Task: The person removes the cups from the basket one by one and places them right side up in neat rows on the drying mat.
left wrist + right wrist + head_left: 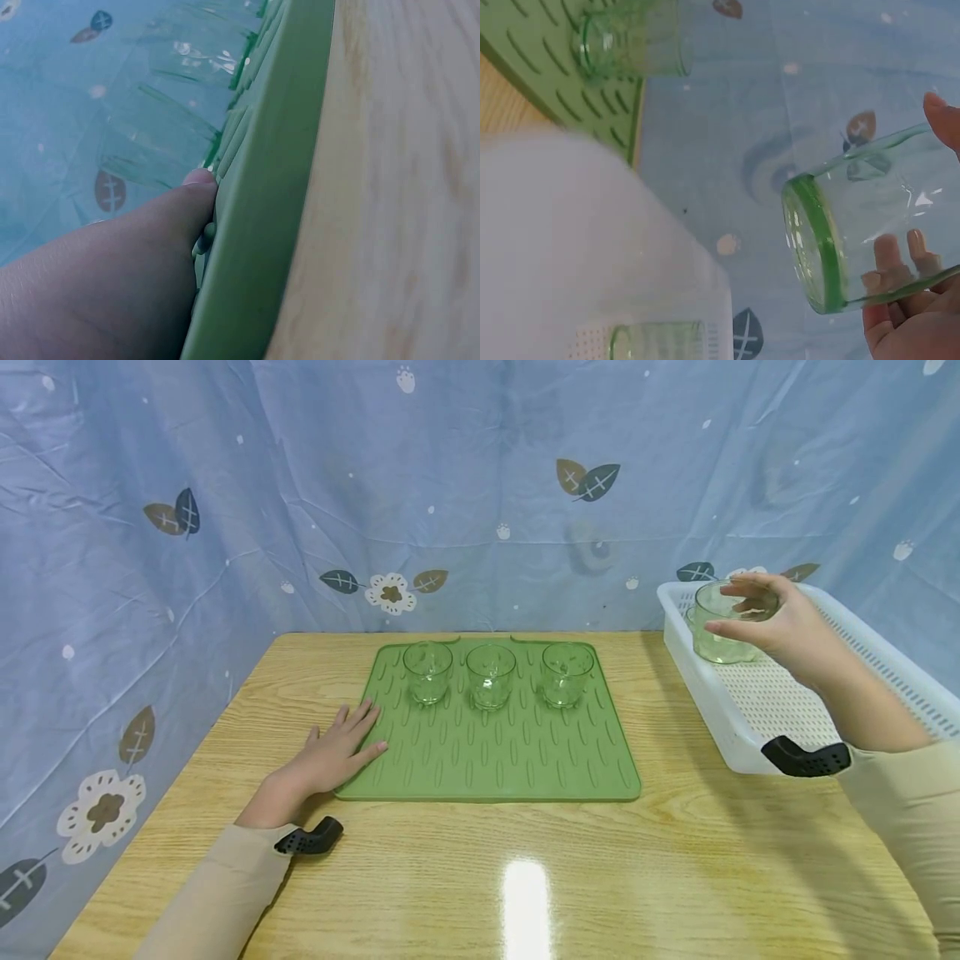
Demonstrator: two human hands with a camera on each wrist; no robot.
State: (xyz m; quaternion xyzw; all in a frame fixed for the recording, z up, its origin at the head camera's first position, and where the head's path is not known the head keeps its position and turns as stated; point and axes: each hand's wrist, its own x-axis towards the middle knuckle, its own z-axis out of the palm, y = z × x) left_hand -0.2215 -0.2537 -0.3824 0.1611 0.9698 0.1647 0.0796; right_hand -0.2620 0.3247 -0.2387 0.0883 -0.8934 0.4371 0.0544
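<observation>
My right hand grips a clear, green-tinted drinking glass over the far end of a white plastic basket. In the right wrist view, thumb and fingers lie on opposite sides of that glass, its thick base pointing away from the palm. Another glass is inside the basket, mostly hidden in the head view. My left hand rests with spread fingers on the left edge of a green ridged mat. Three matching glasses, left, middle and right, stand upright in a row along the mat's far side.
The mat lies on a wooden table, and the basket stands to its right with a strip of table between. A blue patterned curtain hangs behind the table and along the left.
</observation>
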